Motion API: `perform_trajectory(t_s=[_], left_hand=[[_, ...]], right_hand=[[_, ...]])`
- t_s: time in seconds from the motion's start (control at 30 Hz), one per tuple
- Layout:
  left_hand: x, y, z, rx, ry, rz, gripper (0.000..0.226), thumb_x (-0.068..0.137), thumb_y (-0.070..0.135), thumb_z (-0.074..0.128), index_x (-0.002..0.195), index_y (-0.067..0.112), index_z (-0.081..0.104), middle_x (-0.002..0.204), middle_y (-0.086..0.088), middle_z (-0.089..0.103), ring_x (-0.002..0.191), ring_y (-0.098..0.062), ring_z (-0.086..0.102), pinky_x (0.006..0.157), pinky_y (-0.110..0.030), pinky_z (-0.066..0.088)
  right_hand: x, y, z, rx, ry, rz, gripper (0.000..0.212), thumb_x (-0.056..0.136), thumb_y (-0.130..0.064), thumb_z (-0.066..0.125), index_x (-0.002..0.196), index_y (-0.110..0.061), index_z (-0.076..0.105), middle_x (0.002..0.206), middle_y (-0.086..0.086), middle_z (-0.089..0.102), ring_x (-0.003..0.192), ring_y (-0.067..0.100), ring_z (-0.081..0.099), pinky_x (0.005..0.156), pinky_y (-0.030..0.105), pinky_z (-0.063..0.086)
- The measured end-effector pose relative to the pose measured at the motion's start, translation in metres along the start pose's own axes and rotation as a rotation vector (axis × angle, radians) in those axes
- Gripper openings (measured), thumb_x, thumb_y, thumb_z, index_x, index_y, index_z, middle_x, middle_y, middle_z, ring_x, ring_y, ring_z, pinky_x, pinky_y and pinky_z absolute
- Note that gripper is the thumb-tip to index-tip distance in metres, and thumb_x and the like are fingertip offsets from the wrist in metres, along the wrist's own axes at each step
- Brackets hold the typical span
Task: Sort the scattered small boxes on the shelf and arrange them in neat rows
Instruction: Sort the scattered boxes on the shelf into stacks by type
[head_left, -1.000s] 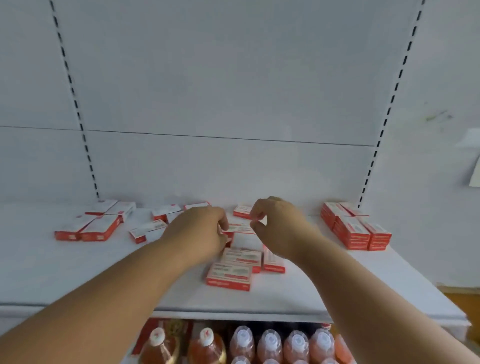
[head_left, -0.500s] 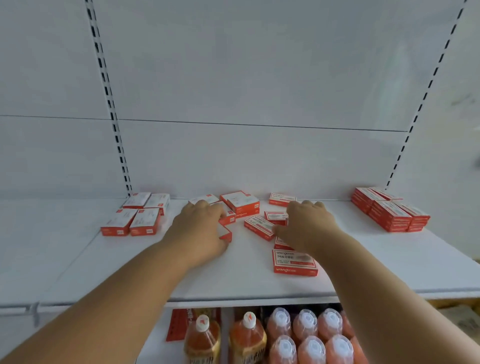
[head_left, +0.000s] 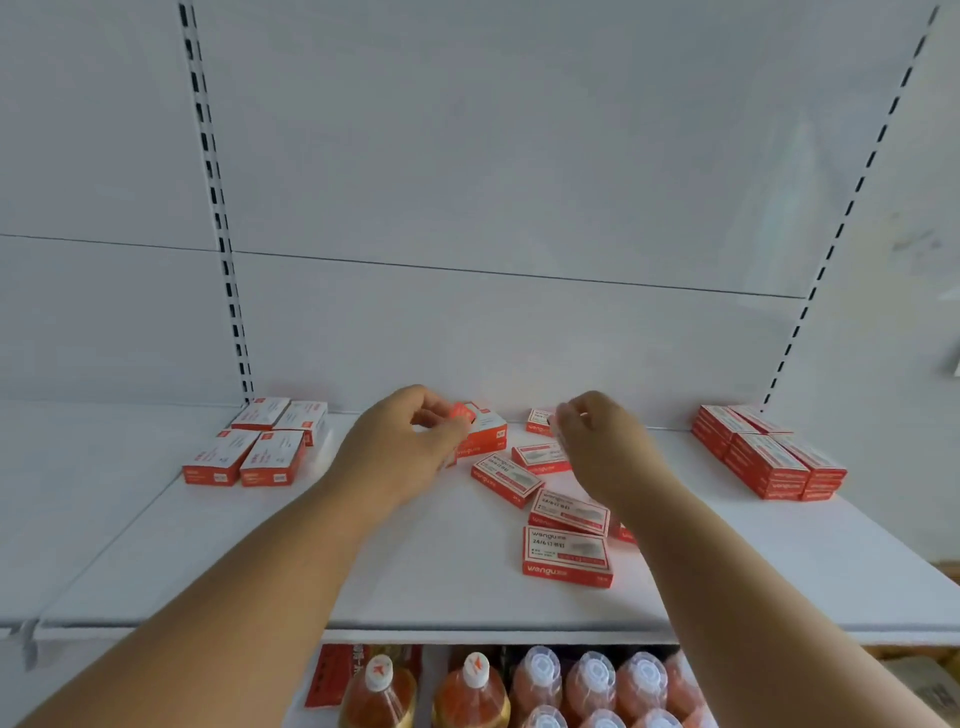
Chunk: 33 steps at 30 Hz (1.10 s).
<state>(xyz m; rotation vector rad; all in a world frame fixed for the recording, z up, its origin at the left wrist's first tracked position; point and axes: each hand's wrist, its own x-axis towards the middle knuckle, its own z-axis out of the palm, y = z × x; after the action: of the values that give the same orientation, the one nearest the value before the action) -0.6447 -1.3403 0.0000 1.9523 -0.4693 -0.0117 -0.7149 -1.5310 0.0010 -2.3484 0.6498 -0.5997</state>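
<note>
Over a white shelf (head_left: 218, 566), the left hand (head_left: 400, 447) pinches a small red box (head_left: 464, 415) between thumb and curled fingers above a far-centre stack (head_left: 485, 441). The right hand (head_left: 602, 447) has curled fingers; whether they hold anything cannot be told. Loose boxes (head_left: 566, 556) lie scattered centre-right; tidy groups sit far left (head_left: 244, 457) and far right (head_left: 769, 457).

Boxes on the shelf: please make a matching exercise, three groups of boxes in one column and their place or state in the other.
Things:
1. four flat boxes
2. stacked boxes
3. loose boxes

States:
a. scattered in the middle, at different angles
b. right end, piled in layers
c. left, two tidy pairs in one layer

Pairs: 1-c, 2-b, 3-a
</note>
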Motion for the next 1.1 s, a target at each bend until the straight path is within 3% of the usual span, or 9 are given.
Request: perform_trajectory(t_s=[0.07,0.13,0.23,0.33,0.5,0.7,0.83,0.97,1.1], left_hand=[[0.002,0.008,0.005,-0.503,-0.013,-0.234,0.02,0.092,0.037,0.06,0.096,0.019,0.069,0.095,-0.007,0.075,0.084,-0.021,0.072,0.077,-0.042,0.061],[0.002,0.015,0.009,-0.989,-0.071,-0.442,0.027,0.094,0.033,0.056,0.104,0.01,0.068,0.098,-0.017,0.073,0.078,-0.028,0.072,0.069,-0.041,0.06],[-0.002,0.018,0.018,-1.244,-0.121,-0.508,0.035,0.095,0.034,0.054,0.115,0.006,0.062,0.106,-0.022,0.07,0.083,-0.031,0.07,0.067,-0.039,0.057],[-0.005,0.018,0.027,-1.206,-0.136,-0.484,0.034,0.094,0.024,0.057,0.122,0.004,0.058,0.116,-0.023,0.067,0.092,-0.031,0.068,0.066,-0.036,0.058],[-0.007,0.02,0.035,-1.02,-0.029,-0.393,0.024,0.094,0.006,0.054,0.117,0.002,0.059,0.103,-0.021,0.07,0.081,-0.026,0.069,0.057,-0.03,0.055],[-0.014,0.014,0.025,-0.96,0.194,-0.236,0.018,0.091,0.0,0.06,0.106,0.01,0.063,0.1,-0.016,0.075,0.079,-0.023,0.071,0.059,-0.029,0.05],[-0.02,0.005,0.001,-0.91,0.204,-0.16,0.03,0.096,0.007,0.057,0.119,0.025,0.063,0.1,-0.008,0.074,0.083,-0.022,0.073,0.065,-0.035,0.056],[-0.014,-0.001,-0.04,-0.819,0.201,-0.107,0.035,0.096,0.003,0.056,0.121,0.028,0.057,0.103,-0.001,0.072,0.082,-0.022,0.074,0.066,-0.032,0.056],[0.001,-0.019,-0.094,-0.463,0.218,-0.084,0.035,0.09,0.006,0.059,0.111,0.033,0.05,0.099,0.007,0.069,0.083,-0.015,0.073,0.073,-0.038,0.059]], right_hand=[[0.004,-0.004,-0.008,0.602,-0.052,0.277,0.03,0.098,-0.038,0.044,0.1,-0.014,0.062,0.092,0.01,0.065,0.083,0.027,0.063,0.069,0.04,0.053],[0.004,-0.006,-0.016,1.21,-0.21,0.539,0.039,0.1,-0.042,0.043,0.113,-0.009,0.059,0.107,0.019,0.066,0.085,0.032,0.066,0.065,0.037,0.052],[0.0,-0.004,-0.024,1.569,-0.398,0.586,0.057,0.099,-0.05,0.037,0.121,-0.001,0.055,0.107,0.024,0.069,0.081,0.032,0.067,0.066,0.033,0.046],[-0.004,-0.006,-0.026,1.602,-0.47,0.518,0.051,0.099,-0.042,0.041,0.125,0.0,0.053,0.106,0.023,0.067,0.085,0.033,0.066,0.066,0.034,0.049],[-0.008,-0.008,-0.028,1.593,-0.533,0.411,0.034,0.096,-0.015,0.046,0.125,0.001,0.054,0.094,0.022,0.069,0.086,0.034,0.066,0.072,0.04,0.054],[-0.007,-0.016,-0.02,1.45,-0.653,0.218,0.025,0.097,-0.004,0.046,0.117,0.003,0.059,0.114,0.027,0.067,0.097,0.038,0.069,0.074,0.044,0.058],[-0.011,-0.036,-0.003,1.362,-0.534,0.121,0.033,0.09,0.011,0.051,0.122,0.003,0.054,0.102,0.022,0.069,0.083,0.031,0.072,0.062,0.034,0.056],[-0.019,-0.077,0.016,1.257,-0.446,0.039,0.027,0.09,0.009,0.056,0.114,-0.003,0.061,0.099,0.015,0.071,0.069,0.019,0.071,0.057,0.026,0.053],[-0.025,-0.119,0.047,1.057,-0.306,-0.005,0.03,0.087,-0.002,0.066,0.109,-0.023,0.061,0.104,0.012,0.071,0.075,0.024,0.062,0.072,0.04,0.053]])
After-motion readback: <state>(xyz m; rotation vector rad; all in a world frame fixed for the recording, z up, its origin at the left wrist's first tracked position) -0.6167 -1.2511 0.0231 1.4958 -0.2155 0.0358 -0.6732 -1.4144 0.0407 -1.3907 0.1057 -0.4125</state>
